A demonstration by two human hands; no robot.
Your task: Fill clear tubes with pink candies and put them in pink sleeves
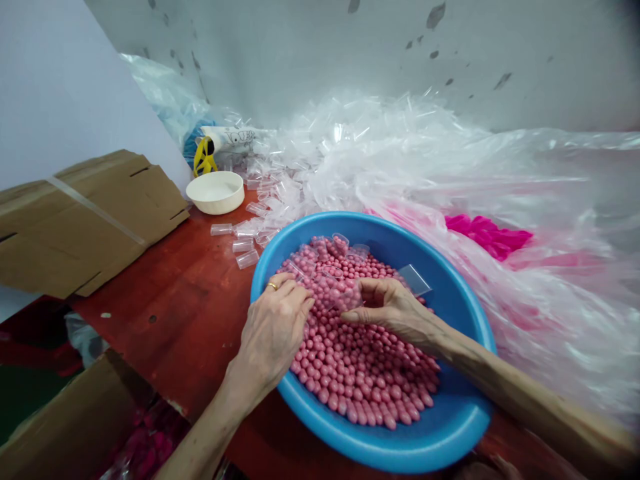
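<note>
A blue plastic basin (477, 333) holds a heap of small round pink beads (360, 373). Over the heap, my right hand (387, 307) grips a clear plastic cup (343, 293) with pink beads showing in it, thumb below and fingers above. My left hand (275, 327), with a ring on one finger, reaches over the basin's left side. Its fingers are curled close to the cup and the beads; what lies under them is hidden. More clear cups (341, 241) rest on the beads at the back. A flat clear plastic piece (415, 280) leans inside the basin's right side.
Loose clear cups (246, 259) lie on the red table (200, 293) left of the basin, with a big pile (350, 127) behind. A white bowl (216, 193) and folded cardboard (95, 220) stand left. Plastic sheeting (565, 267) with bright pink material (487, 235) spreads right.
</note>
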